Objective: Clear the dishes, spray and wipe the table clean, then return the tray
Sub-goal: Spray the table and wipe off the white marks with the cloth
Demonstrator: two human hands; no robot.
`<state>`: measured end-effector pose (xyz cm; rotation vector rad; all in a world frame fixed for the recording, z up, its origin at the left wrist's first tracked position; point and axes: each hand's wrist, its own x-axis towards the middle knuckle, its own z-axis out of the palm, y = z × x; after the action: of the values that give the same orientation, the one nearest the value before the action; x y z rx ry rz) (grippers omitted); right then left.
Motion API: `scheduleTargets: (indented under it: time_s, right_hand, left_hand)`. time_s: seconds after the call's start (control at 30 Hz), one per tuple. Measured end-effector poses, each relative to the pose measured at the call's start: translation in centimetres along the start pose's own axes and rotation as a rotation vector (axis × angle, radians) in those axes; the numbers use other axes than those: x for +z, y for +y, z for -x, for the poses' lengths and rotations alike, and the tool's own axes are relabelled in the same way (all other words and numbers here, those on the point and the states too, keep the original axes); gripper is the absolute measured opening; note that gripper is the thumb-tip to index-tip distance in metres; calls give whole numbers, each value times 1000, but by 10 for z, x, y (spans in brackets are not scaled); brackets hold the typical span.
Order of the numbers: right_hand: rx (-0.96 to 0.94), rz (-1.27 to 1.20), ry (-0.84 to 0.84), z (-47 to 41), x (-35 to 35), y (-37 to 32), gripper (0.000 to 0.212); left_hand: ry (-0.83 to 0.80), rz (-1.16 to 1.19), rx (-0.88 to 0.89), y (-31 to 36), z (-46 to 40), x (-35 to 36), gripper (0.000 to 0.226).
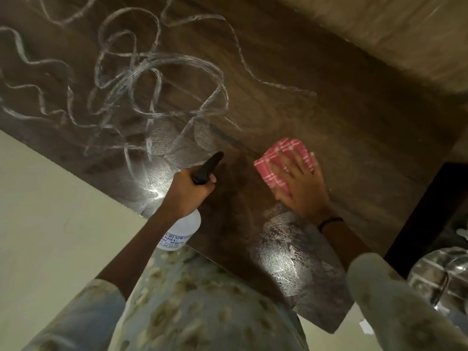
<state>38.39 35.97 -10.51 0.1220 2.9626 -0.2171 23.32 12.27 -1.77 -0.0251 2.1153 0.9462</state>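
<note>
While the left hand [188, 188] grips a white black-nozzled spray bottle [183, 228], the right hand [300, 184] presses flat, fingers spread, on a folded red-checked cloth [281, 153] atop the dark wooden table [354, 148].

Counted on and around the table [354, 127]

One spray bottle [183, 228] in the left hand [188, 191]; one checked cloth [286, 160] under the right hand [301, 183]; one wristband [330, 222]; one steel vessel [440, 277] beyond the right grip.
</note>
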Motion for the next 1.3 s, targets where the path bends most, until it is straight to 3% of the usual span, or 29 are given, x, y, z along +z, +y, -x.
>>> scheduleTargets:
  time_s: [0.1, 0.2, 0.33, 0.4, 0.57, 0.83, 1.0, 1.2, 1.3]
  right_hand:
    - [242, -62, 36, -37, -7, -1, 60]
    - [310, -127, 81, -79, -9, -38, 60]
    - [140, -190, 102, -89, -1, -106, 60]
    - [20, -203, 68, -69, 4, -127, 61]
    - [-121, -127, 23, -25, 8, -84, 59]
    - [486, -87, 79, -67, -11, -16, 62]
    - [586, -123, 91, -64, -12, -20, 64]
    - [584, -148, 93, -64, -11, -20, 63]
    - [586, -136, 98, -63, -9, -19, 62]
  left_hand:
    - [30, 52, -16, 1, -3, -10, 6]
    - [62, 44, -21, -1, -9, -17, 11]
    - [57, 8, -20, 7, -14, -20, 22]
    - [51, 46, -31, 13, -15, -21, 16]
    - [-15, 26, -6, 25, -27, -20, 13]
    - [-138, -72, 74, 60, -59, 10, 13]
    - [-192, -149, 135, 90, -75, 33, 7]
    - [-192, -160, 170, 119, -85, 49, 26]
    - [-227, -124, 175, 127, -89, 49, 11]
